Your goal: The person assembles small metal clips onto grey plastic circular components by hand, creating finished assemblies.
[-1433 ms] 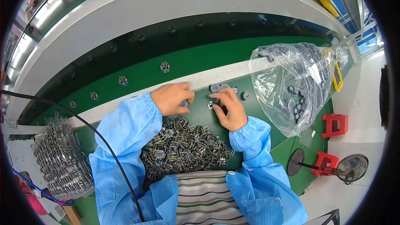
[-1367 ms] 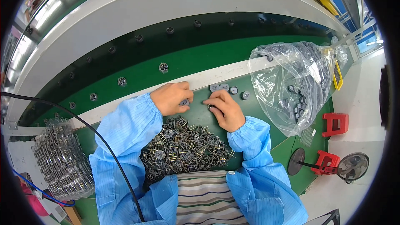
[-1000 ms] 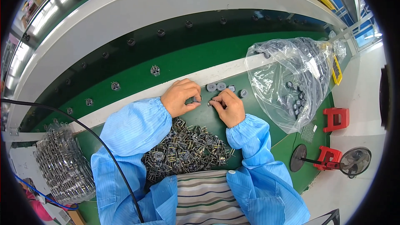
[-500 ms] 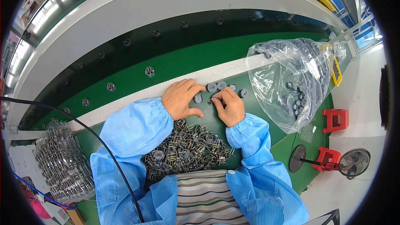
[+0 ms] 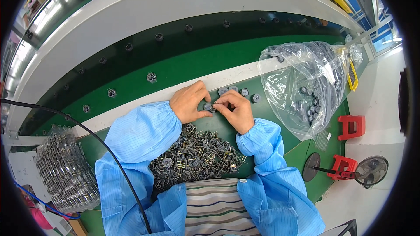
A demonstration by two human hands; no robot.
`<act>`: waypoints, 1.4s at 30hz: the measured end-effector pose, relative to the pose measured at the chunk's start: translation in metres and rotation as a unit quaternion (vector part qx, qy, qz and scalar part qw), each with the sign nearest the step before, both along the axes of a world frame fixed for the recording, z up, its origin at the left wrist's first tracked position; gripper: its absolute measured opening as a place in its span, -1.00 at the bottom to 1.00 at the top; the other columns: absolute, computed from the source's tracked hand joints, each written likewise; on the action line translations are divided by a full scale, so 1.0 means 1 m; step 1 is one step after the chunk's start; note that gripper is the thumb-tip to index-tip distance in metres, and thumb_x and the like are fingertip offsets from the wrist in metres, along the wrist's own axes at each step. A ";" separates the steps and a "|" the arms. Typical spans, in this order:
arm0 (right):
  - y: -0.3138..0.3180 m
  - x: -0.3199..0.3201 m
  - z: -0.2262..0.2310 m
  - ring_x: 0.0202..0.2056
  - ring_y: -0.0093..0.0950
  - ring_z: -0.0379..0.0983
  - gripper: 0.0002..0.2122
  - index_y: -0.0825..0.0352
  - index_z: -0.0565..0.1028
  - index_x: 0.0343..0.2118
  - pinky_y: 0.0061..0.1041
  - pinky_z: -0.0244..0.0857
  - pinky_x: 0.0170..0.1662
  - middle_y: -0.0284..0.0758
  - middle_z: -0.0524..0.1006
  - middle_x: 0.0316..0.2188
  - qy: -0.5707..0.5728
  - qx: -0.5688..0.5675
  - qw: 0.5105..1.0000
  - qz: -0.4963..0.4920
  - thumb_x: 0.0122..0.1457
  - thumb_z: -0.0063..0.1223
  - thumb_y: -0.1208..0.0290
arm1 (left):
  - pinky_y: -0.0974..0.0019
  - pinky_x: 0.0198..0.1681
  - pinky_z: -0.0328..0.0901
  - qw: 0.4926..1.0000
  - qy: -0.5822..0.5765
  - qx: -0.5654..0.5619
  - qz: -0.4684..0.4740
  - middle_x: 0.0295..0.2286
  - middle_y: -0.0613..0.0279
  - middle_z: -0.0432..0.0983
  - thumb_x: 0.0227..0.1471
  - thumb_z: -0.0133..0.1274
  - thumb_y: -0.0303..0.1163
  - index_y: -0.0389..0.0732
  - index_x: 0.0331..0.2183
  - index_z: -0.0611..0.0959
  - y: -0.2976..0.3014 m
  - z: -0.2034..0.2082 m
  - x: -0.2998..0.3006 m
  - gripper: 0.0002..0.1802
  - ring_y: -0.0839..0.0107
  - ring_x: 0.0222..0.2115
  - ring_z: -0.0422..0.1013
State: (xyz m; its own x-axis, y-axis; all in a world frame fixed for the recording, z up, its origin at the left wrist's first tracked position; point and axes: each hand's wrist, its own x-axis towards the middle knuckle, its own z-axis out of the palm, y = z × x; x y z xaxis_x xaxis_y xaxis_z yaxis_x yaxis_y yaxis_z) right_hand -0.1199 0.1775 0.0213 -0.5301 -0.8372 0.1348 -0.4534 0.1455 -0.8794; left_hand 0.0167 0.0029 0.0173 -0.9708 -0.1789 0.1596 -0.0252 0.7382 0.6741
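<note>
In front of me my left hand (image 5: 190, 102) curves its thumb and fingers around a small grey round cap (image 5: 208, 106) on the green table. My right hand (image 5: 236, 110) pinches a small dark part with metal pins (image 5: 214, 108) at the right side of that cap; the fingertips partly hide it. Just beyond my right hand stand several more grey round caps (image 5: 256, 98) in a loose cluster. Close to my body, between my sleeves, lies a heap of dark pinned parts (image 5: 197, 159).
Past a white rail (image 5: 245, 74) runs a green conveyor belt (image 5: 197, 61) carrying spaced pinned pieces (image 5: 151, 77). A clear plastic bag (image 5: 284, 85) of grey caps lies at right. Stacked clear trays (image 5: 68, 170) stand at left; a black cable (image 5: 109, 148) crosses my left sleeve.
My right hand has moved left with the pinned part, bringing it to the cap. The left hand's fingers have closed in around that cap. Pieces on the belt have shifted left.
</note>
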 end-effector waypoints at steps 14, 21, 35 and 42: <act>-0.015 0.008 0.007 -0.43 -0.29 0.51 -0.87 0.39 0.59 -0.40 -0.35 0.39 -0.38 -0.26 0.52 -0.40 0.275 -0.058 0.959 0.045 0.00 0.35 0.62 | 0.13 -0.21 0.39 1.000 0.013 0.010 -0.021 -0.29 0.19 0.46 -0.23 0.50 -0.29 -0.21 -0.32 0.67 -0.003 -0.005 -0.001 -0.58 0.13 -0.25 0.49; -0.013 0.005 0.003 -0.47 -0.33 0.48 -0.88 0.39 0.59 -0.40 -0.38 0.35 -0.42 -0.26 0.49 -0.45 0.177 -0.025 0.982 0.065 0.01 0.34 0.63 | 0.13 -0.19 0.38 0.999 0.027 0.020 -0.020 -0.34 0.17 0.47 -0.25 0.50 -0.32 -0.22 -0.37 0.67 0.000 -0.010 -0.002 -0.62 0.11 -0.24 0.48; -0.010 -0.018 0.007 -0.49 -0.73 0.36 -0.89 0.42 0.62 -0.38 -0.63 0.28 -0.43 -0.47 0.51 -0.50 -0.032 0.097 0.991 0.092 0.13 0.37 0.54 | 0.08 -0.13 0.40 0.999 0.014 0.023 -0.023 -0.32 0.21 0.52 -0.21 0.49 -0.25 -0.17 -0.38 0.69 -0.001 -0.009 -0.003 -0.64 0.15 -0.20 0.50; -0.015 -0.007 0.010 -0.52 -0.65 0.39 -0.88 0.40 0.59 -0.41 -0.58 0.29 -0.45 -0.39 0.50 -0.50 0.029 0.091 0.991 0.092 0.09 0.38 0.57 | 0.08 -0.14 0.39 1.000 -0.012 0.016 -0.022 -0.32 0.22 0.52 -0.20 0.49 -0.23 -0.16 -0.37 0.69 -0.001 -0.011 -0.002 -0.64 0.15 -0.19 0.50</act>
State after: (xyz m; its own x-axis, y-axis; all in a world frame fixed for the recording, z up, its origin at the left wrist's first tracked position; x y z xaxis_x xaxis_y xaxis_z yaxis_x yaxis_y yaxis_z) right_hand -0.1270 0.1625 0.0310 -0.3617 -0.9323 -0.0007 -0.5364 0.2087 -0.8177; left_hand 0.0145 0.0021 0.0065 -0.9811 -0.1415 0.1320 -0.0096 0.7168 0.6972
